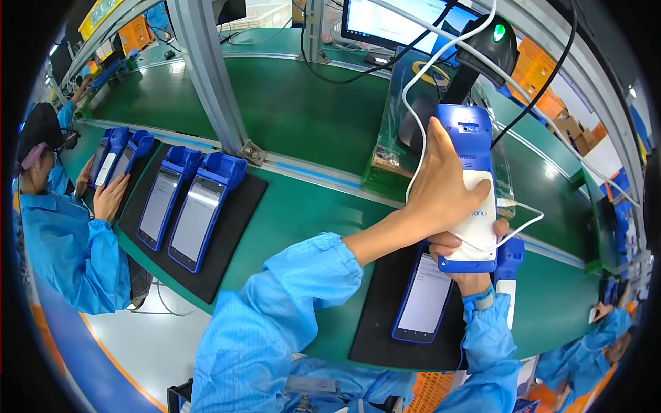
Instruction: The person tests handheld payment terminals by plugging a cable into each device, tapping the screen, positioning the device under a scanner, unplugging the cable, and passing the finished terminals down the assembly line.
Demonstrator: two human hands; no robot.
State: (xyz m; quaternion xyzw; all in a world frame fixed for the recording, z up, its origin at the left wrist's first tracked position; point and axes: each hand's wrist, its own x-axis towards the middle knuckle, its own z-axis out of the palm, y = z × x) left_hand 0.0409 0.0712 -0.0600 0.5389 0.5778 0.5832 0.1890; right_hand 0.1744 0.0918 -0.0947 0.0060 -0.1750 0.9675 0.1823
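Observation:
A blue-and-white handheld terminal (pixel 475 148) is raised over the table, with its white, lettered side facing me. My left hand (pixel 441 182) lies across its left side, fingers along the edge and thumb bent over the white panel. From below, my right hand (pixel 474 281) grips the lower end, its fingertips showing on both sides. A white cable (pixel 530 210) loops around the terminal's right side and across its lower part. Beneath it, another blue terminal (pixel 422 299) with a lit screen rests on a black mat (pixel 372 323). A further terminal (pixel 508 265) is partly hidden behind my right wrist.
A barcode scanner (pixel 492 45) with a green light stands behind the terminal, near a monitor (pixel 406 27). Two terminals (pixel 198 220) lie on another black mat (pixel 231 241) at left. A metal post (pixel 206 76) rises there. A co-worker (pixel 69 234) sits far left, holding a terminal.

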